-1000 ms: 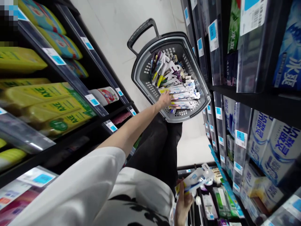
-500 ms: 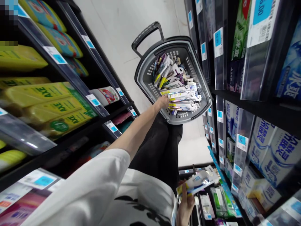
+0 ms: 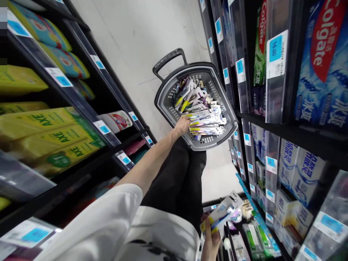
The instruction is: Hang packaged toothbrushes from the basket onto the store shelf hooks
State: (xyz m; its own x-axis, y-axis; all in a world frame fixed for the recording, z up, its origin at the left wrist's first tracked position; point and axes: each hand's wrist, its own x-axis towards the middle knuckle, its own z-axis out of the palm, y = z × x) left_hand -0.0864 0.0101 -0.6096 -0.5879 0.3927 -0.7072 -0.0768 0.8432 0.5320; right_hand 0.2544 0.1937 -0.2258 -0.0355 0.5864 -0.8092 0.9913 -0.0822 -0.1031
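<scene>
A grey wheeled shopping basket (image 3: 163,98) stands on the pale floor ahead of me, piled with several carded toothbrush packs (image 3: 206,114). My left hand (image 3: 182,125) reaches into its near side, and the fingers close on the yellow-tipped end of one pack in the pile. Low at the bottom edge, my right hand (image 3: 211,242) holds a few carded toothbrush packs (image 3: 222,213) fanned up toward the right-hand shelf. My white sleeve and black trousers fill the lower middle.
I stand in a narrow aisle between black shelves. Yellow AXE packs (image 3: 54,134) line the left shelves. Colgate toothpaste boxes (image 3: 323,54) and blue-and-white boxes (image 3: 301,166) fill the right shelves. More toothbrush packs hang on pegs (image 3: 255,235) at lower right. The basket's handle (image 3: 170,59) points away from me.
The view has shifted, so the basket sits lower and a little left in frame. My left hand stays at the pile's near edge. My right hand has barely moved with its packs.
</scene>
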